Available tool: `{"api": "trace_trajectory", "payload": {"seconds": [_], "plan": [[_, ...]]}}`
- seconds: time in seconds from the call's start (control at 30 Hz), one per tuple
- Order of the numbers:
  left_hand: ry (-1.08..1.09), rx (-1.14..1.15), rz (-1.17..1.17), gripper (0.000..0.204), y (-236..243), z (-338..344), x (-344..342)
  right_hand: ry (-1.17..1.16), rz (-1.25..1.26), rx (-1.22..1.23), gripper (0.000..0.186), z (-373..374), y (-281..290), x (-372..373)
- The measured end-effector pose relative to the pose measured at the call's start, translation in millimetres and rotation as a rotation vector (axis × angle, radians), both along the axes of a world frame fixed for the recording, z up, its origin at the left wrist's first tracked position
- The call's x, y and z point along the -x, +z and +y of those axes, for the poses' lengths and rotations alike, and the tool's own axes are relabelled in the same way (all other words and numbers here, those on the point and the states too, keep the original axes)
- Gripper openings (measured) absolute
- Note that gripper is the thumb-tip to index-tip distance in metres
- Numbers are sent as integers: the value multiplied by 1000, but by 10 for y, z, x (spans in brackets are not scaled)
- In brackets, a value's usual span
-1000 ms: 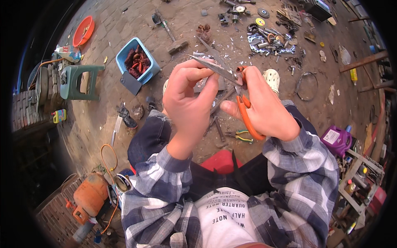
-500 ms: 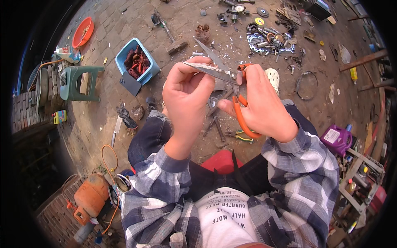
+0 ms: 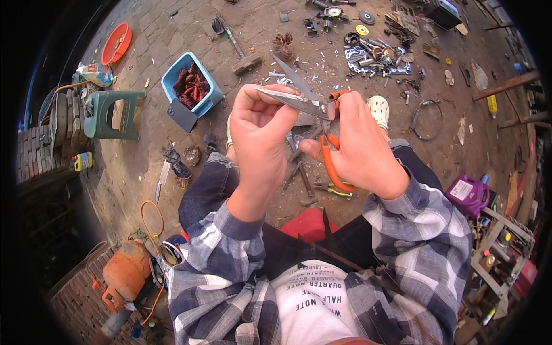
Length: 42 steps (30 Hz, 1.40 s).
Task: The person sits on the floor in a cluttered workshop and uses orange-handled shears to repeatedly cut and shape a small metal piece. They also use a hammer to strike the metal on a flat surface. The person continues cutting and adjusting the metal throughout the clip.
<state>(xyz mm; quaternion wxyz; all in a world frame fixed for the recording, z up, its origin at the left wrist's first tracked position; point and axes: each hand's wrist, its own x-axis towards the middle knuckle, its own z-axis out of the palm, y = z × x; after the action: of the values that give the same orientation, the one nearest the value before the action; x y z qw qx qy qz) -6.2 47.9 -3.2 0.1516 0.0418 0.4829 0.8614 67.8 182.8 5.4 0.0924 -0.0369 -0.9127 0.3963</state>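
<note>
My right hand grips a pair of scissors with orange handles, its fingers wrapped round the loops. The two metal blades stand apart, pointing up and left. One blade crosses just in front of the fingertips of my left hand. That hand is closed, thumb and forefinger drawn together by the blade; whatever they pinch is hidden or too small to make out. Below the hands, several metal tools lie on the ground, among them pliers with yellow-green handles.
To the left stand a blue bin of dark red items, a phone, a green stool and a knife. A hammer lies ahead. Metal parts are spread far right; a purple jug stands nearer. An orange gas cylinder stands lower left.
My right hand and the scissors' handles have shifted slightly left, showing more of the pale shoe beside them. My left hand is almost where it was, and the blades remain apart.
</note>
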Motion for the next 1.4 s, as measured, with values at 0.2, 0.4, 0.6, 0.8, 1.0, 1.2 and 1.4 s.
{"api": "trace_trajectory", "payload": {"seconds": [0.2,0.4,0.6,0.8,1.0,1.2,1.4], "plan": [[-130,-181,19,27,-36,-11,4,-141,-360,244,63,70,4,87],[-15,-134,73,28,-66,31,46,-35,-176,236,59,103,37,30],[47,-62,141,27,-76,26,54,50,-58,206,60,-45,-43,-15],[49,-36,147,29,-48,59,23,50,-117,129,53,-35,-33,-15],[58,-80,112,32,-63,68,28,62,-175,225,63,-28,-79,0],[30,-44,150,30,-146,9,68,73,-352,406,62,9,-58,47],[-58,-71,289,30,-53,67,30,51,-549,767,51,241,-70,176]]}}
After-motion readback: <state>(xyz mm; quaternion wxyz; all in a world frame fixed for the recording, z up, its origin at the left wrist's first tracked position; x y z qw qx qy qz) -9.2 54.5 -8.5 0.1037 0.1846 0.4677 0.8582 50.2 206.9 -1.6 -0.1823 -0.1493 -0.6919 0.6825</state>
